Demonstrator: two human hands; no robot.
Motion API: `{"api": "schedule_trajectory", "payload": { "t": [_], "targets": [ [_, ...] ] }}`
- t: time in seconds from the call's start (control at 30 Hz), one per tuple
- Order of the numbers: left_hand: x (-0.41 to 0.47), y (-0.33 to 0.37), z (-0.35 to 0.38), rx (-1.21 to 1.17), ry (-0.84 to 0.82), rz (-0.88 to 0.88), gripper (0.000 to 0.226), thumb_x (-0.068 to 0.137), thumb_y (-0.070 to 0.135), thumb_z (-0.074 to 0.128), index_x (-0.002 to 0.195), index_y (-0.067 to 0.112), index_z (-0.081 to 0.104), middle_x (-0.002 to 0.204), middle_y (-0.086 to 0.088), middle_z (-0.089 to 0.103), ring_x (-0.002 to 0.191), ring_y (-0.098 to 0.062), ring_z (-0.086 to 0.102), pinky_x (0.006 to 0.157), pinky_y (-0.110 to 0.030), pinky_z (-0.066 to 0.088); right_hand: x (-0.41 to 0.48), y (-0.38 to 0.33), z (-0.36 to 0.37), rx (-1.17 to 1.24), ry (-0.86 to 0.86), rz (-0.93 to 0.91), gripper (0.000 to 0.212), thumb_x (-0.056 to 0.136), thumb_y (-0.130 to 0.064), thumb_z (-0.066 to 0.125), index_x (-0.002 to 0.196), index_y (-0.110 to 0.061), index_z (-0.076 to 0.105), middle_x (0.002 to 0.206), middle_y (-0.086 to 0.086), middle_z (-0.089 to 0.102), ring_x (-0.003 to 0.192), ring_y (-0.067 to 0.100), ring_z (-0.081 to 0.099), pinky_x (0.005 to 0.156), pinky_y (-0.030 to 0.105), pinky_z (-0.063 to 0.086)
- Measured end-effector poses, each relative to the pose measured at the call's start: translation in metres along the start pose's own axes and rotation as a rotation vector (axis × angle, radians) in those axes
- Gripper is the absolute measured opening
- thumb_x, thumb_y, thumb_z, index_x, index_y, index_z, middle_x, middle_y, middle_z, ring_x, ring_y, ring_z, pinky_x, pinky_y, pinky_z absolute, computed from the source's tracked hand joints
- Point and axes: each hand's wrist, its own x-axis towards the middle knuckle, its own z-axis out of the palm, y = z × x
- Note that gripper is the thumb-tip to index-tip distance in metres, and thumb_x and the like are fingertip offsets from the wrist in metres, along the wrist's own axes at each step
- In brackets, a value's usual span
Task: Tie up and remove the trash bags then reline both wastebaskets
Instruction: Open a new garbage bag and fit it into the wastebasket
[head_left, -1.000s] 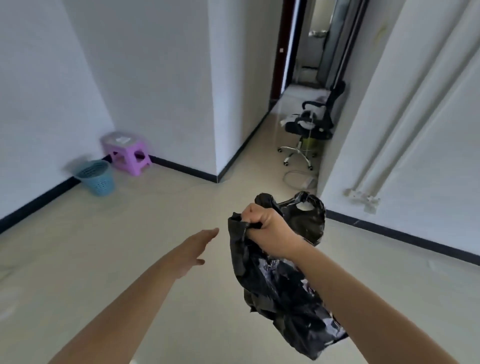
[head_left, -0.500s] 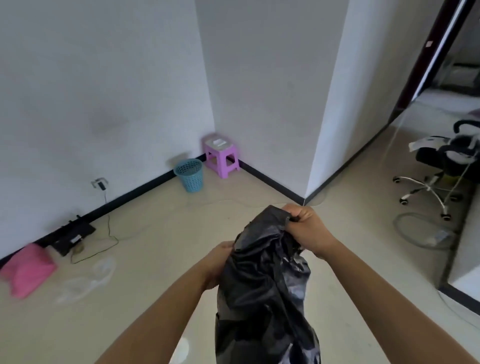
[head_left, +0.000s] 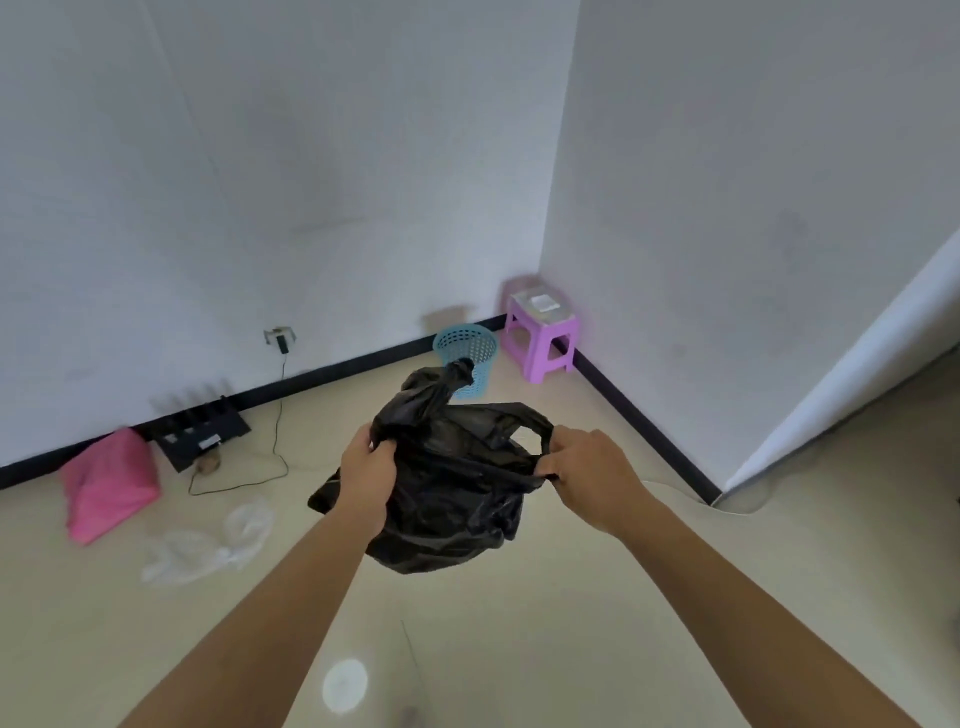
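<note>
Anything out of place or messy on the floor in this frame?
Yes. A crumpled clear plastic bag and a pink bag lie loose on the floor by the left wall. The blue wastebasket stands upright, apparently unlined.

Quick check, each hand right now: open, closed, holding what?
Left hand: closed on the black trash bag.
Right hand: closed on the bag's handle loop.

blue wastebasket (head_left: 475, 358) front hidden behind black bag (head_left: 447, 499)
</note>
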Motion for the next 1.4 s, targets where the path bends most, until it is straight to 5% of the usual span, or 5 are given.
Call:
{"api": "schedule_trajectory", "payload": {
  "t": [0.23, 0.43, 0.63, 1.27, 1.4],
  "targets": [
    [0.146, 0.07, 0.011, -0.214, -0.054, -0.151, 0.04, 0.095, -0.008, 0.034, 0.117, 0.012, 0.061, 0.111, -0.013, 0.067, 0.102, -0.032, 0.064, 0.096, -0.046, 0.052, 0.144, 0.012, -0.018, 0.201, -0.54, 0.427, 0.087, 0.078, -0.092, 0.015, 0.077, -0.021, 0.066, 0.077, -0.005, 0.064, 0.076, 0.017, 0.062, 0.072, 0.032, 0.048],
    [0.247, 0.102, 0.068, -0.356, -0.064, -0.266, 0.039, 0.102, 0.004, 0.035, 0.114, 0.017, 0.07, 0.113, -0.014, 0.071, 0.104, -0.034, 0.067, 0.095, -0.048, 0.053, 0.246, 0.061, 0.039, 0.002, 0.14, 0.471, 0.053, 0.085, -0.069, 0.054, 0.101, -0.018, 0.054, 0.101, 0.003, 0.054, 0.092, 0.025, 0.058, 0.079, 0.037, 0.05],
    [0.361, 0.15, 0.135, -0.516, -0.094, -0.318, 0.032, 0.103, 0.008, 0.038, 0.123, 0.001, 0.062, 0.119, -0.016, 0.068, 0.106, -0.031, 0.065, 0.09, -0.043, 0.053, 0.361, 0.173, 0.115, 0.43, -0.434, 0.586, 0.035, 0.089, -0.048, 0.056, 0.102, -0.015, 0.056, 0.103, 0.009, 0.061, 0.101, 0.031, 0.061, 0.085, 0.041, 0.05],
    [0.713, 0.313, 0.21, 0.251, 0.616, 0.093, 0.035, 0.096, 0.017, 0.043, 0.129, 0.013, 0.054, 0.146, -0.013, 0.037, 0.132, -0.031, 0.039, 0.106, -0.052, 0.035, 0.697, 0.34, 0.165, 0.45, -0.184, 0.72, 0.023, 0.077, -0.007, 0.069, 0.098, -0.012, 0.06, 0.088, 0.005, 0.065, 0.076, 0.019, 0.063, 0.064, 0.028, 0.054],
    [0.786, 0.337, 0.222, 0.497, 0.258, 0.573, 0.046, 0.096, 0.045, 0.043, 0.132, 0.016, 0.048, 0.152, -0.011, 0.032, 0.142, -0.028, 0.027, 0.115, -0.058, 0.021, 0.761, 0.346, 0.182, 0.502, -0.278, 0.682, 0.025, 0.081, -0.007, 0.061, 0.104, -0.015, 0.057, 0.093, 0.004, 0.062, 0.089, 0.025, 0.062, 0.075, 0.036, 0.054]
  ]
}}
